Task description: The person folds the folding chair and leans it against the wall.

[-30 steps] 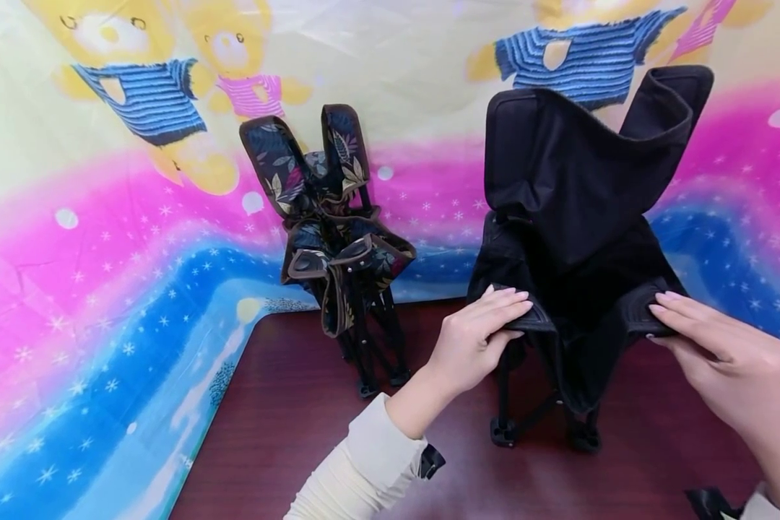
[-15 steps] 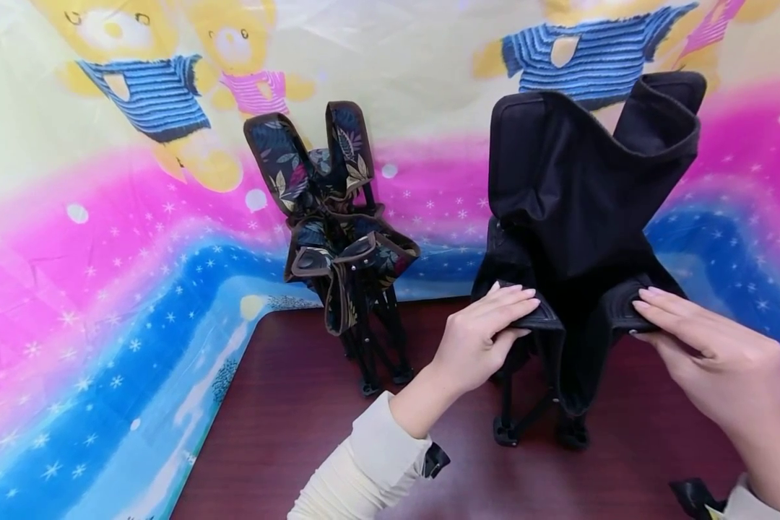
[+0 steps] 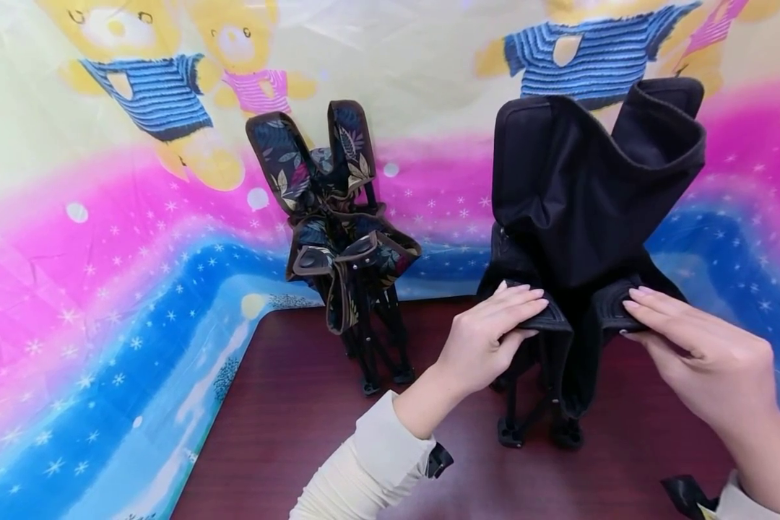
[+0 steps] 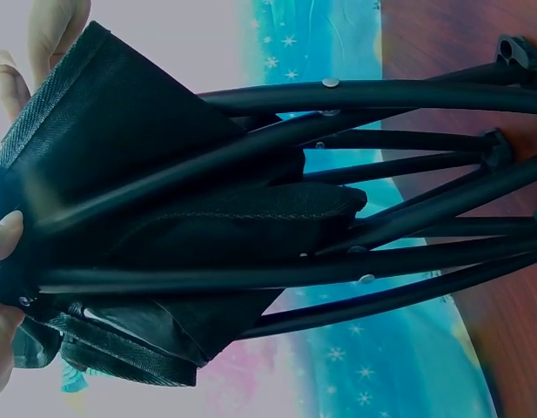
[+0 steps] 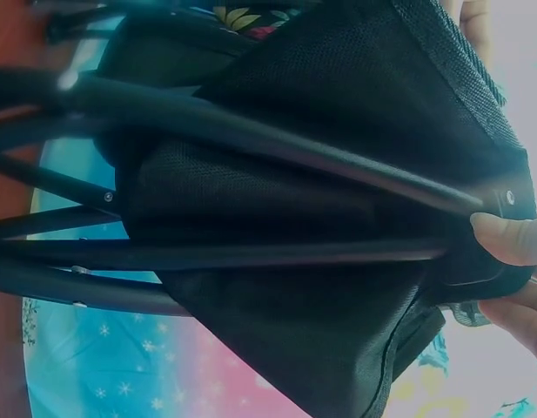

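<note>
A small black folding chair (image 3: pixel 578 195) stands partly folded on the table, its fabric seat sagging between the front corners. My left hand (image 3: pixel 487 336) pinches the front left seat corner, thumb below and fingers on top. At the front right corner, my right hand (image 3: pixel 708 354) grips the fabric the same way. In the left wrist view, crossed black tube legs (image 4: pixel 355 274) run from that corner down to plastic feet. The right wrist view has my right thumb (image 5: pixel 507 237) pressing beneath the corner by a rivet. Part of the rear legs is hidden by the fabric.
Left of the black chair stands a smaller folded chair (image 3: pixel 331 217) with leaf-patterned fabric and black legs. Both are on a dark red-brown tabletop (image 3: pixel 266 433). A printed bear backdrop (image 3: pixel 169 238) hangs close behind and along the table's left edge.
Both hands keep hold of the seat corners and have come closer together, the right hand moving left most. The black chair is narrower and its seat fabric sags in a tighter fold.
</note>
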Available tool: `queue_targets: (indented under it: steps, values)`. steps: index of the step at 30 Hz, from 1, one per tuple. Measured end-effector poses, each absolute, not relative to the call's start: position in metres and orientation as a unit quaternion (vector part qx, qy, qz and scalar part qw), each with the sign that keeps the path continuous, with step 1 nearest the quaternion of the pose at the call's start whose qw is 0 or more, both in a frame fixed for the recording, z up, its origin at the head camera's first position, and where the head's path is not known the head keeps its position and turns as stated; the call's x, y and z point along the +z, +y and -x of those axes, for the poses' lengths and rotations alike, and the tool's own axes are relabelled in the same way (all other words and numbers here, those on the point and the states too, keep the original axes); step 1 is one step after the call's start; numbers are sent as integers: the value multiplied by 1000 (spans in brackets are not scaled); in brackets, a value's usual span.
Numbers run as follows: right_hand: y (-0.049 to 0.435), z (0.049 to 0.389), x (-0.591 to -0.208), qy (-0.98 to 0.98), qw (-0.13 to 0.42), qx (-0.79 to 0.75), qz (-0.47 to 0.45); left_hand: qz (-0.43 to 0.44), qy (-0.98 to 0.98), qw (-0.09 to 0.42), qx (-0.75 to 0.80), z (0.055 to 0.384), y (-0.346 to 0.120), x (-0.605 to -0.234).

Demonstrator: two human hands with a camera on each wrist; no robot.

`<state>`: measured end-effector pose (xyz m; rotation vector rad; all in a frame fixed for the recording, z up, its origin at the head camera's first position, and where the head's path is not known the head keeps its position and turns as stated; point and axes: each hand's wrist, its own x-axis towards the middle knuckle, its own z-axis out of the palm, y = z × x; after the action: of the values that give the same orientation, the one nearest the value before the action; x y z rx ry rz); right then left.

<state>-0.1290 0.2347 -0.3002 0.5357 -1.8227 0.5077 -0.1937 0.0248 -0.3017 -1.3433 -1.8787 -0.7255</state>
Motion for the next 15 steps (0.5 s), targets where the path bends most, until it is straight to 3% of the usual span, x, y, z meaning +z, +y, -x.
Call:
queue_targets:
  steps: [15]
  values:
    - [235, 131, -303, -779, 538, 215, -238, 526, -721, 351, -285, 192, 28, -300]
